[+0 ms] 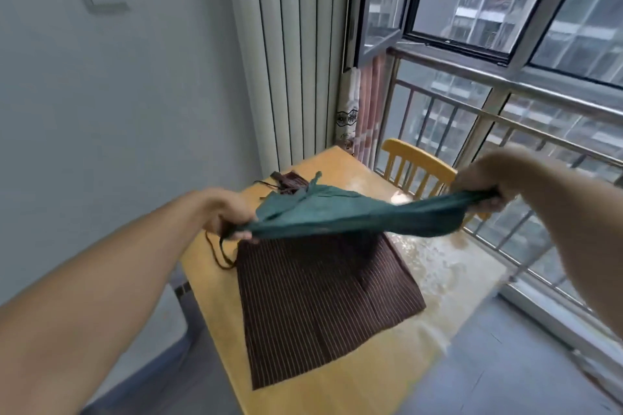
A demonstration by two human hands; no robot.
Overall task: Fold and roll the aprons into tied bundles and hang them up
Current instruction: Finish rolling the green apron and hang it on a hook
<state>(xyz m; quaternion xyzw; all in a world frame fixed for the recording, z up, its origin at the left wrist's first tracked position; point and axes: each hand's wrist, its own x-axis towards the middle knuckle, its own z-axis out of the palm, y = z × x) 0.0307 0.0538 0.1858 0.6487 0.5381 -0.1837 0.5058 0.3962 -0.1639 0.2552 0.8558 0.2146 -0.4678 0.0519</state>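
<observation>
Mid-frame, the left hand (225, 212) and right hand (485, 180) each clench an end of the green apron (340, 212), stretched above the striped brown apron (320, 296) lying flat on the yellow surface (337, 391)

A teal cloth apron (340, 216) stretches in the air between the left hand (229, 212) and right hand (485, 178), above a dark striped apron (323, 307) lying flat on the wooden desk (215, 307). A yellow wooden chair (418, 165) stands behind the desk, before the metal window railing (526, 131).
</observation>
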